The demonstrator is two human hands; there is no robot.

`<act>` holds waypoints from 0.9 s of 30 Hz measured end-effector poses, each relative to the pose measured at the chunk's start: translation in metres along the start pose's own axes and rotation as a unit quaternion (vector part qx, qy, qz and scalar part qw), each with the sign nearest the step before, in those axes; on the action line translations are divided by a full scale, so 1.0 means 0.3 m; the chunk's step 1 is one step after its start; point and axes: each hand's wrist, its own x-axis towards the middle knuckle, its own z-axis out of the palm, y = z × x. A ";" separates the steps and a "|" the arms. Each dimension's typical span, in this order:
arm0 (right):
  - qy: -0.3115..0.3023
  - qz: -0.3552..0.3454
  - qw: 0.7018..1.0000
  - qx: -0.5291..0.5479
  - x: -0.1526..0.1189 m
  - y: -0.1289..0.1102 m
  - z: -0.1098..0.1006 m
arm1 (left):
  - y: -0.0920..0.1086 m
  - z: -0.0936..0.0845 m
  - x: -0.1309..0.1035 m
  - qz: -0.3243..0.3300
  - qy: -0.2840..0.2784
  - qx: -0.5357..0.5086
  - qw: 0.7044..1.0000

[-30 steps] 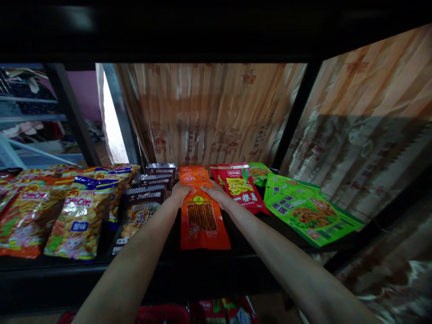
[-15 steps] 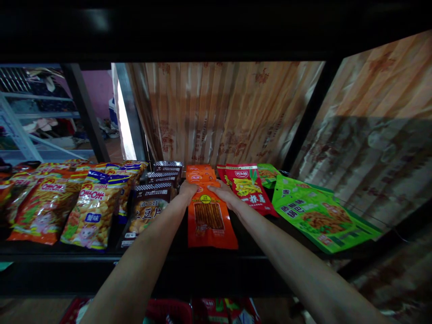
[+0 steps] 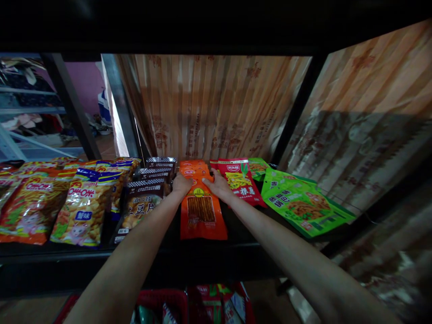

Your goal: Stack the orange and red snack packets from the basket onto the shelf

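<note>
An orange snack bag (image 3: 203,221) with a picture of brown sticks lies face up at the front of a row of matching orange bags (image 3: 193,167). My left hand (image 3: 182,184) is closed on its upper left edge. On the opposite upper edge is my right hand (image 3: 218,185), its thumb lying on the bag's face and its other fingers partly hidden. Left of the row, dark brown snack bags (image 3: 145,192) lie one behind another. A red snack bag (image 3: 240,182) is just right of my right hand.
Green bags (image 3: 303,202) lie at the right end of the black shelf (image 3: 236,245). Colourful puffed-snack bags (image 3: 79,209) fill its left part. Dark posts and a patterned curtain (image 3: 216,103) stand behind. Below is a red basket (image 3: 168,294) with packages.
The view has shifted a little, so the shelf and bags appear farther left and slightly higher. Both hands remain at the upper edges of the front orange bag.
</note>
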 end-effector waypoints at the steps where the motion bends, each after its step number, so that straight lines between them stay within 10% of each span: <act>1: 0.006 -0.016 1.000 -0.010 -0.011 -0.005 -0.004 | 0.005 -0.004 -0.007 0.012 0.005 0.025 1.000; 10: 0.093 -0.212 0.972 -0.048 -0.152 0.006 -0.061 | 0.068 -0.011 -0.114 0.157 0.010 0.195 0.968; 16: 0.042 -0.310 0.945 -0.098 -0.338 0.049 -0.078 | 0.026 -0.081 -0.370 0.390 -0.020 0.337 0.856; 21: -0.027 -0.252 0.961 -0.108 -0.406 0.100 -0.047 | -0.123 -0.119 -0.572 0.411 -0.032 0.383 0.827; 27: -0.062 -0.135 0.983 -0.106 -0.381 0.085 -0.027 | -0.214 -0.090 -0.594 0.333 -0.026 0.408 0.850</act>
